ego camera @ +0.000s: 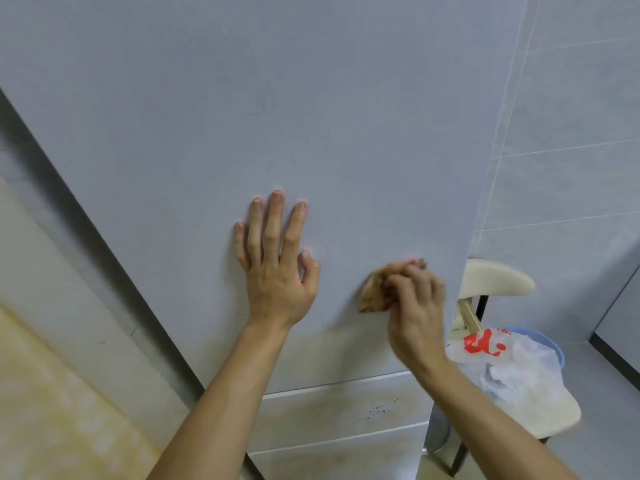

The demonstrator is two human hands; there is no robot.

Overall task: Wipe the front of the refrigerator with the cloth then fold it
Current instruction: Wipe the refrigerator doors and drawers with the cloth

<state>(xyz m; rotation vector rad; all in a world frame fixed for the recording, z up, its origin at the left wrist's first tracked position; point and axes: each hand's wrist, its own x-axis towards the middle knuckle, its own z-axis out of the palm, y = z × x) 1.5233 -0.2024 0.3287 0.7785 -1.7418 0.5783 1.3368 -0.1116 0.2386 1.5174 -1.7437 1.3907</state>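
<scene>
The refrigerator's pale grey front (277,116) fills most of the view, with lower drawer fronts (343,407) below the main door. My left hand (277,258) lies flat against the door, fingers spread, holding nothing. To its right, my right hand (412,303) is closed on a bunched tan-brown cloth (374,292) and presses it against the door near the right edge. The right hand and cloth look blurred.
A cream chair (498,282) stands right of the refrigerator, with a white and red plastic bag (502,362) on its seat and a blue bucket (550,344) behind. Grey tiled wall (571,133) at right. A yellowish patterned surface (52,393) at left.
</scene>
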